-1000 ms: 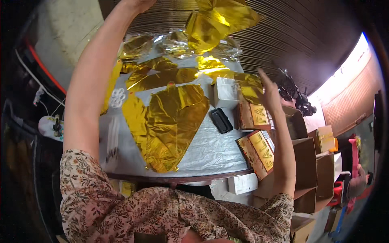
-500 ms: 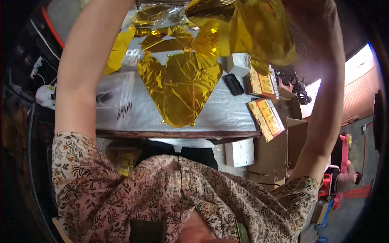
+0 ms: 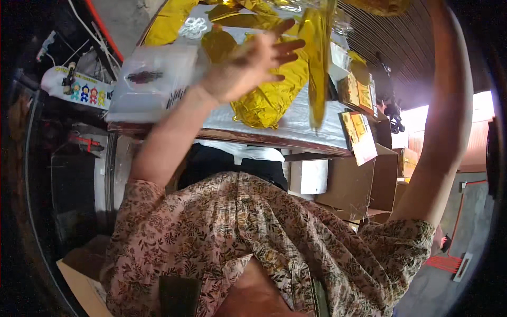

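My left hand (image 3: 248,66) hovers over the table with its fingers spread, holding nothing and slightly blurred. Below it lies a flat, shiny gold foil piece (image 3: 274,103), which looks like a deflated foil balloon. Just right of my fingertips a long gold foil strip (image 3: 318,68) hangs down over the table. At the top edge, more gold foil (image 3: 377,5) shows in part. My right forearm reaches up past the upper edge, so that hand is out of sight, and what it holds cannot be seen.
Clear plastic bags (image 3: 158,79) and a bundle of white rings (image 3: 193,27) lie at left on the table (image 3: 311,138). Printed cards (image 3: 360,137) and a small white box (image 3: 339,61) sit at its right. An open cardboard box (image 3: 351,185) stands beside the table.
My left hand has come down from beyond the upper edge into view, fingers apart. The large gold foil at upper right has moved up, mostly out of view. The whole view has shifted.
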### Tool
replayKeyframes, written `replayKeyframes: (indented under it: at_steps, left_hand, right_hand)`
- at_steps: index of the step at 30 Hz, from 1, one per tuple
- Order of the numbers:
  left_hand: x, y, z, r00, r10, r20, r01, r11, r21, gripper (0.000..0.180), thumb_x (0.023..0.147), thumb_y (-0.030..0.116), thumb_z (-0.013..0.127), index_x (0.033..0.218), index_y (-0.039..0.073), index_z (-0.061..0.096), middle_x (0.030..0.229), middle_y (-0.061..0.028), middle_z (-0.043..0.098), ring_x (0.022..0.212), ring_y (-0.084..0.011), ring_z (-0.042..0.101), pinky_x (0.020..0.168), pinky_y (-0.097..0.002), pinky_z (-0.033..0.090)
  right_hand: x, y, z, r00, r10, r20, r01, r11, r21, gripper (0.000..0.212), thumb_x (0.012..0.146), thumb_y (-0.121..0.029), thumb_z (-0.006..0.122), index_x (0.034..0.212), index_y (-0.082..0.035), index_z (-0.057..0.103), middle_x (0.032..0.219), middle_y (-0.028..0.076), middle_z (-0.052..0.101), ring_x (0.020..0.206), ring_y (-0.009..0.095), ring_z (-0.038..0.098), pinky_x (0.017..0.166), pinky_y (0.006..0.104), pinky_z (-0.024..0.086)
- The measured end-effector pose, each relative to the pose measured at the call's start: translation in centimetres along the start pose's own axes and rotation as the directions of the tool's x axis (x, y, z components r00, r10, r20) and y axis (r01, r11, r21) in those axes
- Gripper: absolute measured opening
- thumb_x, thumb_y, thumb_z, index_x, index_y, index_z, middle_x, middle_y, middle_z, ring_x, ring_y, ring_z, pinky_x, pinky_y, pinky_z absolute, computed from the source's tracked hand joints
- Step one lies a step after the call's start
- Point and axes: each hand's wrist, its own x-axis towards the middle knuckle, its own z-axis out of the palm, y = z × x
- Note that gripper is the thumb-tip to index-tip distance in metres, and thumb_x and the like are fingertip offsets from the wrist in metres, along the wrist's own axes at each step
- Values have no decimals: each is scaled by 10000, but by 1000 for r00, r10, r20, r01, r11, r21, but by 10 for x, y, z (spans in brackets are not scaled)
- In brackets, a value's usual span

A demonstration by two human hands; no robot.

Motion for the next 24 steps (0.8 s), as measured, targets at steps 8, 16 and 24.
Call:
replayKeyframes:
  at_steps: [8,16,24]
  left_hand:
    - [39,-82,3,740,141,-657,293,812,505,1399,617,499,972,1596,-40,129,1341,-231,553,1277,-314,557,1076,-412,463]
    - [50,-90,-67,790,432,-434,-29,734,678,468,787,381,870,1056,15,758,980,-129,780,851,-191,726,814,-365,569]
    - [-32,-45,-35,825,-316,-468,496,802,333,303,913,323,780,979,29,745,837,-42,719,745,-102,659,634,-299,514]
  right_hand:
    - [65,24,31,958,-5,287,-54,979,195,359,820,-218,800,1076,30,764,891,152,771,721,230,723,649,376,600]
    - [71,31,33,931,-21,363,-46,984,174,304,864,-259,790,1033,-6,775,910,143,773,716,227,719,656,390,617]
    - [64,6,84,917,247,314,-266,964,18,280,900,-271,766,1010,-14,775,917,142,771,707,225,712,650,389,618]
